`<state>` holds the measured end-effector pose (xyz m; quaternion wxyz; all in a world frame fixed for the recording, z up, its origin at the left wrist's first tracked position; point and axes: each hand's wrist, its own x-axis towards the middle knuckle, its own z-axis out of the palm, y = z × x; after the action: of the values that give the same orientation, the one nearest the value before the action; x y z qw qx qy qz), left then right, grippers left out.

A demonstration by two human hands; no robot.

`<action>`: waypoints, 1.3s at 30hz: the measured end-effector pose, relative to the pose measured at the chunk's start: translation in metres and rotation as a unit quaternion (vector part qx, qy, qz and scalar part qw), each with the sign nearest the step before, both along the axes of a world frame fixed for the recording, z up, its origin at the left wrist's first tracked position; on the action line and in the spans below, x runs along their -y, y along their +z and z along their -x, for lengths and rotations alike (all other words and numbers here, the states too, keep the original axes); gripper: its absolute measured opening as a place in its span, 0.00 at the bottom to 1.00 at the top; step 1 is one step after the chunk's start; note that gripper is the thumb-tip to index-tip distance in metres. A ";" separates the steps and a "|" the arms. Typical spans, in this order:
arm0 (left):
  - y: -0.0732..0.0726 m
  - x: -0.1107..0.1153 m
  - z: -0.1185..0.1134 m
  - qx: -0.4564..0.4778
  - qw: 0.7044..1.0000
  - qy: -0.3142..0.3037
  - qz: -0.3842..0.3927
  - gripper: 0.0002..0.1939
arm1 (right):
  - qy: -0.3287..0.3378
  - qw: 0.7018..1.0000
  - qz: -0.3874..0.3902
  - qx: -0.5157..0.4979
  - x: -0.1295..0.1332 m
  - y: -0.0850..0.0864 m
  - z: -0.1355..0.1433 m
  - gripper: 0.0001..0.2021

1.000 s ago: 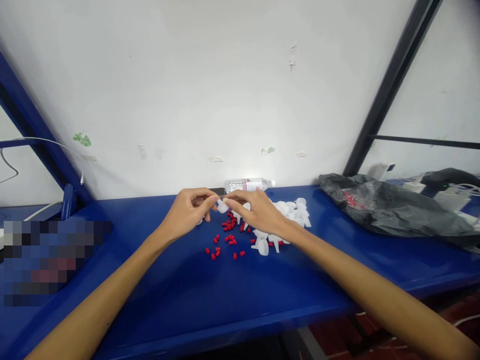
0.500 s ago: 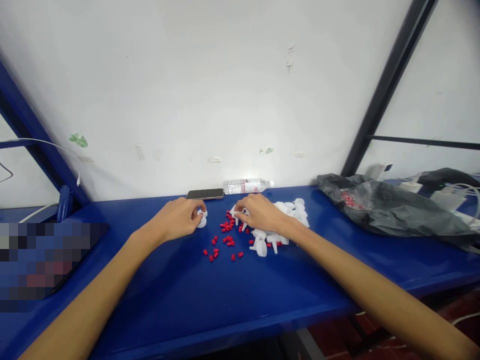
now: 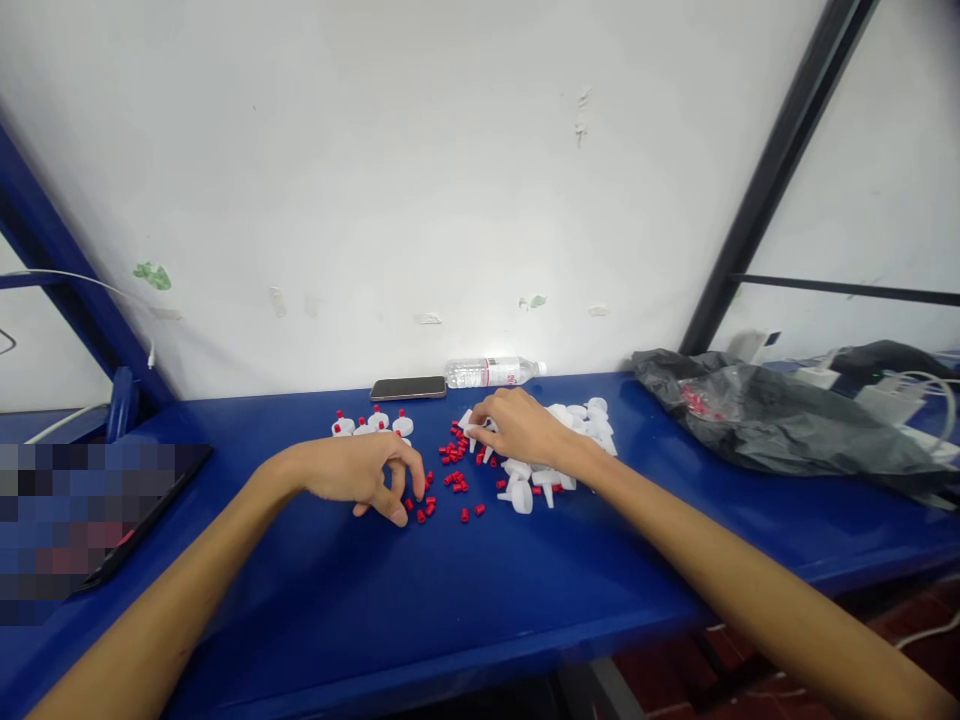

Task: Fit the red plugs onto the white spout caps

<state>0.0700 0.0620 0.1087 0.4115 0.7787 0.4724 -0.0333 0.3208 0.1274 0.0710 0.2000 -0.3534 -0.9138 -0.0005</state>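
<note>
Head camera: I have the left hand (image 3: 360, 470) low at the near left side of the loose red caps (image 3: 465, 515), thumb and forefinger parted with nothing I can make out between them. The right hand (image 3: 517, 425) is well apart from it, fingers curled at a white nozzle lid (image 3: 465, 419) on the left fringe of the white heap (image 3: 522, 495); I cannot tell whether they are closed on it. The small caps worry me most: a careless sweep of the left fingers could send some rolling toward the front edge. The red-tipped lids (image 3: 403, 427) stand just beyond the left hand, so a swing away from me could topple them. A tug at the heap could slide neighbouring lids over the caps among them.

The blue tabletop (image 3: 465, 590) looks smooth and faintly glossy. Along its back lie a dark phone (image 3: 409, 388) and a clear bottle (image 3: 487, 372) on its side, before a scuffed white wall (image 3: 450, 200). A black plastic bag (image 3: 810, 430) sprawls at the right.
</note>
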 end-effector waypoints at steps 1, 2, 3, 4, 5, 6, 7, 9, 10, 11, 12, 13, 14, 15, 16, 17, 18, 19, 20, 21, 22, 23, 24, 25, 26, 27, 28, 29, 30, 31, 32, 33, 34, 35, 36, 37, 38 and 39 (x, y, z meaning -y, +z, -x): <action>-0.002 -0.001 0.000 0.001 1.000 0.000 -0.001 0.16 | 0.001 1.000 0.004 -0.003 0.000 0.000 0.000 0.13; -0.004 -0.002 0.000 0.001 1.000 0.000 -0.002 0.15 | 0.003 1.000 0.010 -0.007 0.000 -0.001 0.000 0.13; -0.005 -0.003 0.000 0.000 1.000 -0.001 -0.002 0.13 | 0.007 1.000 0.018 -0.012 0.000 -0.001 0.001 0.13; -0.007 -0.004 0.000 0.000 1.000 -0.002 -0.003 0.12 | 0.011 0.999 0.027 -0.019 0.000 -0.001 0.001 0.12; -0.007 -0.004 0.000 -0.001 1.000 -0.003 -0.003 0.11 | 0.015 0.999 0.035 -0.027 0.000 -0.001 0.001 0.12; -0.008 -0.004 0.000 0.000 1.000 -0.004 -0.004 0.11 | 0.019 0.998 0.044 -0.036 0.000 -0.001 0.001 0.12; -0.008 -0.004 0.000 -0.001 1.000 -0.005 -0.005 0.10 | 0.022 0.997 0.055 -0.046 0.001 0.000 0.001 0.11; -0.008 -0.004 0.001 -0.002 1.000 -0.006 -0.010 0.10 | 0.029 0.995 0.076 -0.066 0.003 0.003 0.000 0.11; -0.008 -0.004 0.001 -0.004 1.000 -0.006 -0.018 0.10 | 0.031 0.993 0.086 -0.077 0.004 0.005 0.000 0.11; -0.007 -0.004 0.001 -0.005 0.999 -0.007 -0.032 0.11 | 0.033 0.991 0.095 -0.092 0.005 0.007 0.000 0.11; -0.006 -0.003 0.001 -0.004 0.999 -0.006 -0.051 0.11 | 0.034 0.988 0.103 -0.113 0.005 0.009 0.000 0.11; -0.004 -0.003 0.001 0.001 0.997 -0.003 -0.071 0.12 | 0.034 0.984 0.110 -0.137 0.006 0.011 0.000 0.12; -0.002 -0.003 0.001 0.010 0.996 0.003 -0.089 0.12 | 0.034 0.979 0.119 -0.163 0.006 0.012 -0.001 0.12; 0.001 -0.002 0.001 0.021 0.994 0.011 -0.103 0.12 | 0.036 0.973 0.130 -0.189 0.006 0.014 -0.001 0.12; 0.003 -0.001 0.000 0.034 0.993 0.020 -0.110 0.12 | 0.038 0.966 0.144 -0.213 0.007 0.015 -0.001 0.12; 0.005 -0.001 -0.001 0.048 0.992 0.028 -0.112 0.11 | 0.040 0.959 0.159 -0.231 0.007 0.016 -0.001 0.12; 0.007 0.000 -0.002 0.062 0.991 0.034 -0.113 0.10 | 0.043 0.953 0.176 -0.243 0.007 0.017 -0.001 0.12; 0.009 0.000 -0.003 0.075 0.990 0.038 -0.116 0.10 | 0.046 0.947 0.192 -0.251 0.007 0.017 -0.001 0.12; 0.010 0.000 -0.004 0.087 0.987 0.043 -0.125 0.09 | 0.051 0.942 0.207 -0.257 0.008 0.018 0.000 0.13; 0.010 0.000 -0.004 0.099 0.984 0.051 -0.136 0.09 | 0.056 0.938 0.220 -0.261 0.009 0.018 0.000 0.14; 0.010 0.000 -0.005 0.109 0.981 0.063 -0.148 0.09 | 0.059 0.935 0.230 -0.264 0.010 0.019 0.001 0.14; 0.009 -0.001 -0.005 0.117 0.977 0.078 -0.163 0.10 | 0.061 0.932 0.237 -0.268 0.011 0.019 0.001 0.14; 0.009 -0.001 -0.005 0.125 0.972 0.093 -0.176 0.11 | 0.059 0.929 0.243 -0.271 0.012 0.019 0.002 0.13; 0.008 -0.002 -0.005 0.133 0.967 0.108 -0.187 0.12 | 0.055 0.927 0.248 -0.275 0.013 0.020 0.003 0.13; 0.007 -0.003 -0.005 0.140 0.964 0.119 -0.194 0.12 | 0.051 0.924 0.257 -0.277 0.014 0.020 0.004 0.14; 0.006 -0.004 -0.005 0.149 0.960 0.127 -0.198 0.13 | 0.046 0.921 0.267 -0.280 0.015 0.020 0.004 0.16; 0.005 -0.005 -0.005 0.158 0.957 0.137 -0.199 0.13 | 0.043 0.918 0.276 -0.282 0.016 0.021 0.005 0.18; 0.004 -0.006 -0.006 0.167 0.954 0.148 -0.198 0.13 | 0.044 0.915 0.283 -0.286 0.017 0.021 0.006 0.20; 0.004 -0.006 -0.006 0.177 0.951 0.161 -0.194 0.13 | 0.049 0.912 0.287 -0.288 0.018 0.021 0.006 0.21; 0.003 -0.007 -0.007 0.187 0.948 0.175 -0.190 0.14 | 0.057 0.911 0.288 -0.288 0.019 0.021 0.006 0.22; 0.003 -0.007 -0.008 0.199 0.944 0.190 -0.183 0.15 | 0.066 0.912 0.289 -0.284 0.020 0.022 0.006 0.21; 0.002 -0.007 -0.008 0.212 0.940 0.204 -0.175 0.16 | 0.075 0.913 0.289 -0.279 0.021 0.022 0.006 0.20; 0.002 -0.007 -0.009 0.224 0.936 0.215 -0.164 0.16 | 0.083 0.913 0.290 -0.273 0.021 0.021 0.006 0.20; 0.002 -0.007 -0.010 0.236 0.933 0.223 -0.154 0.16 | 0.088 0.913 0.293 -0.270 0.021 0.021 0.007 0.19; 0.002 -0.007 -0.010 0.246 0.931 0.228 -0.143 0.16 | 0.093 0.912 0.294 -0.271 0.022 0.021 0.007 0.19; 0.002 -0.007 -0.011 0.252 0.930 0.231 -0.133 0.16 | 0.096 0.911 0.293 -0.276 0.022 0.020 0.007 0.19; 0.002 -0.007 -0.011 0.255 0.930 0.233 -0.125 0.16 | 0.099 0.908 0.292 -0.283 0.022 0.020 0.008 0.19; 0.002 -0.006 -0.012 0.257 0.931 0.232 -0.119 0.16 | 0.102 0.906 0.291 -0.290 0.022 0.019 0.008 0.19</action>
<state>0.0818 0.0684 0.1104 0.4198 0.6724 0.5184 0.3207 0.3125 0.1058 0.0902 0.3433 -0.2854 -0.8062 0.3883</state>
